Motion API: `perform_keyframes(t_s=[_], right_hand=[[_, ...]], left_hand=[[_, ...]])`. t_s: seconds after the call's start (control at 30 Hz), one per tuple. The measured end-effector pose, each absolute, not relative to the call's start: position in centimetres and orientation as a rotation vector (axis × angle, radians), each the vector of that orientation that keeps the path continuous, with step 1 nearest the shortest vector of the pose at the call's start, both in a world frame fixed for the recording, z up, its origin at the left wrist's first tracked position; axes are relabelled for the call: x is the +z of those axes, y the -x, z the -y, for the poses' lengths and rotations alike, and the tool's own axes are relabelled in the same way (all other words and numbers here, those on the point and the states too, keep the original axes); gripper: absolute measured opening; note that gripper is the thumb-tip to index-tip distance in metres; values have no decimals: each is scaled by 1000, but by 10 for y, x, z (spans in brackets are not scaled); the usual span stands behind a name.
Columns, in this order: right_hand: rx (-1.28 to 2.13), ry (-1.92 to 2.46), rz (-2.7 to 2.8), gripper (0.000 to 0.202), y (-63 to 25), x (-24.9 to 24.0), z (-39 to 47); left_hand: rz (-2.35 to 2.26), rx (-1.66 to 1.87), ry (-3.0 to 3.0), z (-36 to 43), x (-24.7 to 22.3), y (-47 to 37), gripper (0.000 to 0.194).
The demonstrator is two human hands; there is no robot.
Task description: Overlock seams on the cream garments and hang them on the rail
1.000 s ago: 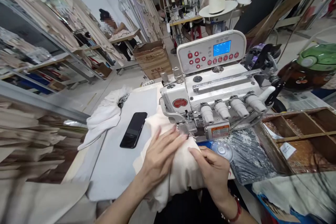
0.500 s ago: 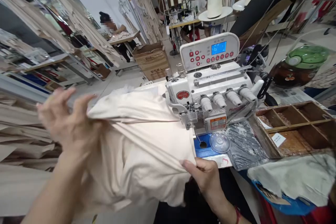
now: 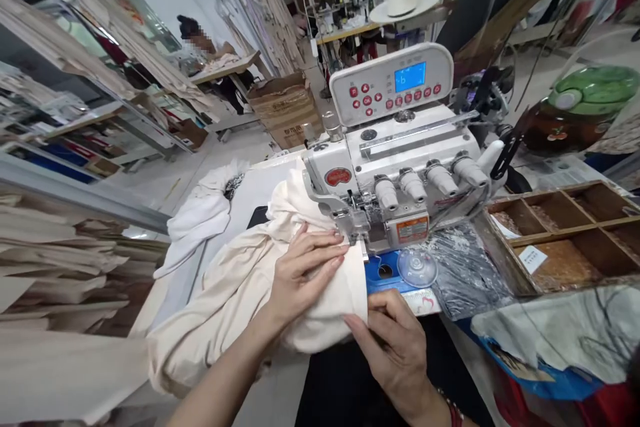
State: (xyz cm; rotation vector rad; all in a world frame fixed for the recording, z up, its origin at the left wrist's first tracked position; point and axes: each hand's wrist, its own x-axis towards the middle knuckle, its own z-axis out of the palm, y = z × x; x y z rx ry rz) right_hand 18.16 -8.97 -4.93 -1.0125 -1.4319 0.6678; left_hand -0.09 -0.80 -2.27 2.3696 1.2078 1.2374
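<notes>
Cream fabric (image 3: 235,287) lies bunched across the bed of a white overlock sewing machine (image 3: 395,153), one edge of it at the presser foot (image 3: 356,225). My left hand (image 3: 307,267) rests flat on the cloth just in front of the foot, fingers stretched out. At the right-hand edge of the cloth, my right hand (image 3: 393,340) pinches the fabric between thumb and fingers. A clear round dish (image 3: 417,268) sits on the blue plate (image 3: 375,273) to the right of the needle area.
A wooden compartment tray (image 3: 560,240) stands to the right, with a pale cloth (image 3: 555,327) over a blue container below it. White fabric (image 3: 200,220) lies left on the table. A cardboard box (image 3: 285,107) and two people at sewing tables are beyond. A green-lidded jug (image 3: 565,113) stands right.
My left hand has come down from the raised left side of the cloth onto the fabric by the presser foot. The cloth has dropped and bunched leftward. My right hand stays at its edge.
</notes>
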Motion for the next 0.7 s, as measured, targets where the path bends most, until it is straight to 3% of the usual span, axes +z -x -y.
perform_keyframes(t_s=[0.3, 0.6, 0.7], right_hand=[[1366, 957, 1141, 22, -155, -43, 90], [359, 1411, 2033, 30, -161, -54, 89], [287, 1541, 2055, 34, -178, -81, 110]], left_hand=[[-1236, 1201, -2304, 0, -24, 1, 16], [-1121, 1103, -2341, -5, -13, 6, 15], [-1066, 1125, -2357, -6, -13, 7, 14]])
